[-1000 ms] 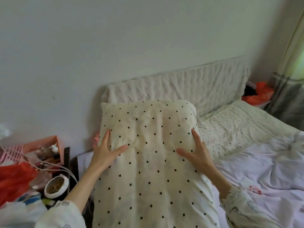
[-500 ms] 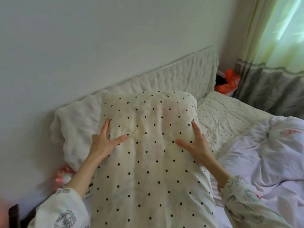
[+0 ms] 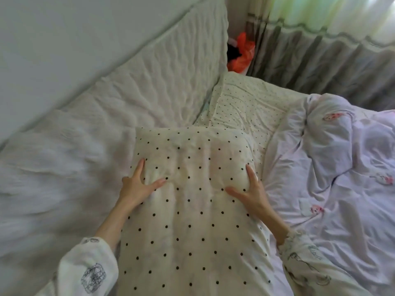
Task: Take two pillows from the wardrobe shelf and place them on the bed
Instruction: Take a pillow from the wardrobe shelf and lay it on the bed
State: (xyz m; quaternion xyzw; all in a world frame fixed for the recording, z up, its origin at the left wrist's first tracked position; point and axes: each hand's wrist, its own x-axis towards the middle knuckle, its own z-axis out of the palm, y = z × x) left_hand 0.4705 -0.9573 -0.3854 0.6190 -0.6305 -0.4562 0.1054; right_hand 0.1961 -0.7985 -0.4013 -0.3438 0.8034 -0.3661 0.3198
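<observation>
— Rumpled bed [image 3: 333,210] below you; where was the polka-dot pillow [image 3: 192,210]?
— Over the bed's head end. Your left hand [image 3: 136,186] and right hand [image 3: 252,191] gripped its sides, thumbs spread across the front.

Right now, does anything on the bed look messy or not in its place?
Yes. The lilac duvet lies bunched and creased on the right, not spread flat. The polka-dot pillow, held by the left hand and right hand, is not yet set beside the small-dotted pillow.
</observation>
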